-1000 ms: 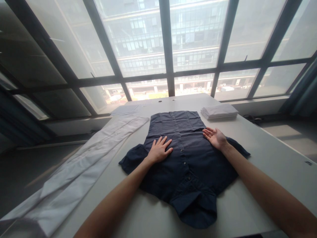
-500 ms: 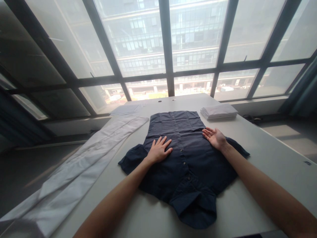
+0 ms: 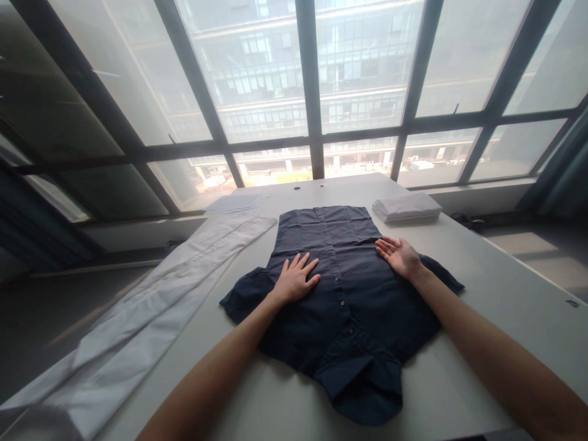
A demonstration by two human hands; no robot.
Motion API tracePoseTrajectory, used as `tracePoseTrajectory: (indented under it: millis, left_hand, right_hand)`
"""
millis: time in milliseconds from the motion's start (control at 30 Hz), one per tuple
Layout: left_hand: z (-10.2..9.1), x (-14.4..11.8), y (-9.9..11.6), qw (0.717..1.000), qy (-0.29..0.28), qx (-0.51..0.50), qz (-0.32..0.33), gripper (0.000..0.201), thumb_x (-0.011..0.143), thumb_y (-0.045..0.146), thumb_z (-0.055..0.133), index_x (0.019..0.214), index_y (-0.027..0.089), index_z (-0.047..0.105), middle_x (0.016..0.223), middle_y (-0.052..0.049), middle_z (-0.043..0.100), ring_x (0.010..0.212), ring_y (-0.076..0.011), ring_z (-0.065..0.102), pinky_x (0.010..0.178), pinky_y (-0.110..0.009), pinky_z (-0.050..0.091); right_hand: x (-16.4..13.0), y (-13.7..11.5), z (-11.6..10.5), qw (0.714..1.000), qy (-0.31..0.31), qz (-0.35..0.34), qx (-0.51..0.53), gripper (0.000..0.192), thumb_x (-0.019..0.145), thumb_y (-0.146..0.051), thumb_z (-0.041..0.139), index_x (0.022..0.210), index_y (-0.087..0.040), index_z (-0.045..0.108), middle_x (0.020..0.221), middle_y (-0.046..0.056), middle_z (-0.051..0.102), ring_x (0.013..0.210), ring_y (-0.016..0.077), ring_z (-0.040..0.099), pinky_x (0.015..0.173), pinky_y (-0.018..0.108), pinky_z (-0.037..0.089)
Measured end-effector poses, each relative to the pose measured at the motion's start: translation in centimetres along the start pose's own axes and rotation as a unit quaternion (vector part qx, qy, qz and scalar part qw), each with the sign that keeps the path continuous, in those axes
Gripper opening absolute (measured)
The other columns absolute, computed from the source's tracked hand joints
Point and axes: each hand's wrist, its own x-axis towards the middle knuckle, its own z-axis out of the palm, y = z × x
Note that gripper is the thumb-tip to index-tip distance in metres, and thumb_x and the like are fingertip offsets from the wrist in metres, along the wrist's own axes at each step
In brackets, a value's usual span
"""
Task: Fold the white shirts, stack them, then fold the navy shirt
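Note:
A dark navy short-sleeved button shirt (image 3: 340, 306) lies spread flat on the white table (image 3: 482, 294), collar toward me and hem toward the windows. My left hand (image 3: 296, 278) rests palm down on the shirt's left half, fingers apart. At the shirt's right edge near the sleeve, my right hand (image 3: 399, 254) lies palm up with fingers spread. Neither hand grips the cloth.
A long white garment (image 3: 151, 312) stretches along the table's left side and hangs past the near corner. A stack of folded white cloth (image 3: 407, 207) sits at the far right beside the shirt's hem. Large windows rise behind the table's far edge.

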Motion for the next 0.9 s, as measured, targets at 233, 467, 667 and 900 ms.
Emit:
tracePoseTrajectory:
  millis: [233, 467, 667, 900]
  left_hand:
    - [0.03, 0.01, -0.02, 1.000, -0.001, -0.002, -0.001, 0.066, 0.101, 0.068, 0.030, 0.159, 0.037, 0.034, 0.169, -0.001, 0.022, 0.156, -0.0320, 0.015, 0.123, -0.060, 0.015]
    - [-0.12, -0.03, 0.09, 1.000, -0.001, 0.000, 0.000, 0.066, 0.101, 0.067, 0.031, 0.159, 0.036, 0.033, 0.169, -0.001, 0.022, 0.156, -0.0321, 0.015, 0.122, -0.061, 0.015]
    - [-0.19, -0.10, 0.16, 1.000, 0.000, -0.002, -0.001, 0.065, 0.102, 0.066, 0.032, 0.159, 0.036, 0.034, 0.169, -0.002, 0.022, 0.156, -0.0317, 0.015, 0.122, -0.061, 0.015]
    - [-0.06, -0.05, 0.05, 1.000, 0.000, -0.001, 0.000, 0.065, 0.101, 0.066, 0.031, 0.159, 0.036, 0.034, 0.169, -0.002, 0.022, 0.156, -0.0309, 0.014, 0.123, -0.061, 0.014]
  right_hand:
    - [-0.22, -0.01, 0.20, 1.000, 0.003, -0.004, -0.002, 0.046, 0.108, -0.040, 0.025, 0.109, -0.017, 0.064, 0.117, 0.017, 0.066, 0.105, 0.0212, 0.069, 0.074, 0.032, 0.066]
    - [-0.07, 0.00, 0.11, 1.000, 0.006, -0.001, 0.000, 0.047, 0.108, -0.040, 0.024, 0.109, -0.016, 0.064, 0.114, 0.017, 0.067, 0.104, 0.0213, 0.069, 0.074, 0.032, 0.066]
    - [-0.02, 0.01, -0.01, 1.000, 0.003, -0.001, 0.002, 0.047, 0.108, -0.040, 0.024, 0.109, -0.016, 0.064, 0.113, 0.017, 0.067, 0.103, 0.0215, 0.070, 0.075, 0.033, 0.066]
    - [0.00, 0.02, 0.04, 1.000, 0.007, 0.002, 0.005, 0.043, 0.108, -0.040, 0.025, 0.114, -0.017, 0.062, 0.122, 0.017, 0.065, 0.105, 0.0209, 0.070, 0.075, 0.033, 0.066]
